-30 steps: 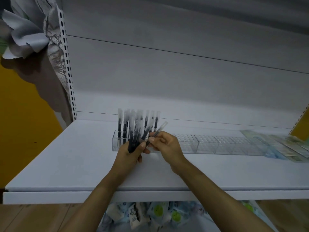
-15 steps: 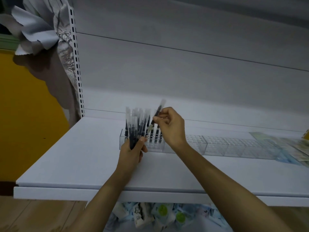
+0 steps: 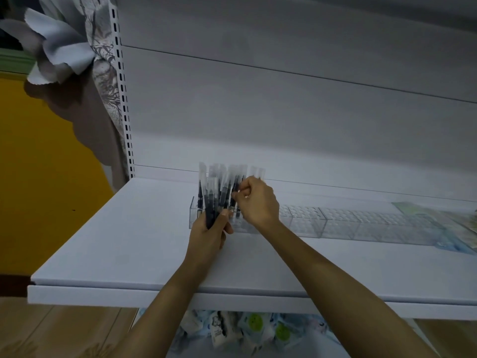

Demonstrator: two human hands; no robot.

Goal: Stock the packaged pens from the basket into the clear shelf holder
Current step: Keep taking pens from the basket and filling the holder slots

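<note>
A long clear shelf holder is seen lying across the white shelf, its long axis running left to right, built of several honeycomb-topped sections set end to end; their exact number cannot be made out. All packaged pens are gathered at the holder's left end.

A bundle of packaged pens is gripped in the left hand, just in front of the holder's left end, with fingers and thumb curled round the lower barrels. The bundle is held nearly upright, the long axes vertical and slightly fanned, the dark barrels low and the pale sleeve tops pointing up. Roughly five or six are suggested, but blur prevents a firm count.

One single pen is pinched between the curled fingertips of the right hand, directly above the holder's left section. It is held upright with a slight lean, its lower end down at the holes of the holder and its sleeve top upward.

Further standing pens are seen upright in that left section, behind the bundle; they overlap too much to be counted.

Flat printed packets lie at the holder's right end. Below the shelf, under the holder, a heap of small packaged goods is visible. Left of the holder, a slotted upright rises beside hanging cloth.
</note>
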